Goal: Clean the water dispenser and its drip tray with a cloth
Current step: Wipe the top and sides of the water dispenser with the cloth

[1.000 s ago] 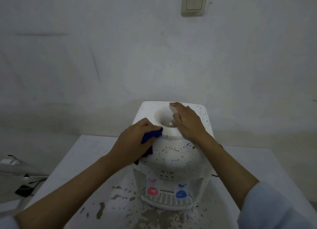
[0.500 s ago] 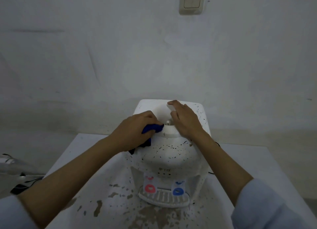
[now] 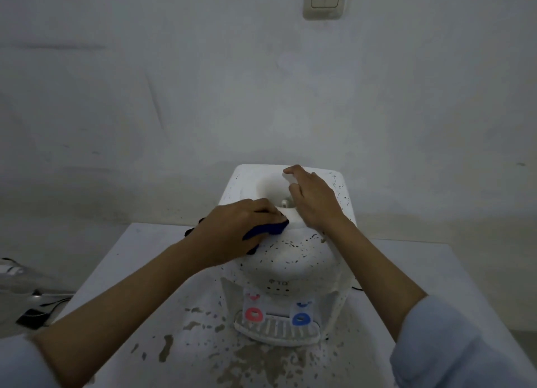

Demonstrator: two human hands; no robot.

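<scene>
The water dispenser (image 3: 286,251) is standing on the white table (image 3: 122,271) against the wall, and the wiping is under way on its top; the left hand (image 3: 235,233) is curling around a bunched blue cloth (image 3: 266,230) and pressing it against the front left of the raised rim around the bottle well; the right hand (image 3: 312,198) is lying with loosely spread fingers over the right side of that rim, holding nothing and apparently steadying the unit.

By my reading the job is at an early stage; dark specks are showing across the rounded front of the body, along the right side of the top and down the right flank, so most of the casing is waiting for the cloth; the drip tray (image 3: 277,331), sitting at the foot of the dispenser under the red tap (image 3: 253,314) and the blue tap (image 3: 301,319), is looking untouched, and the table in front of it is carrying brownish blotches and more specks.

As for writing, a small dark mark is sitting on the front panel above the taps; it is reading something like "TQ", though it is too small and blurred to be sure; no other label is legible.
</scene>
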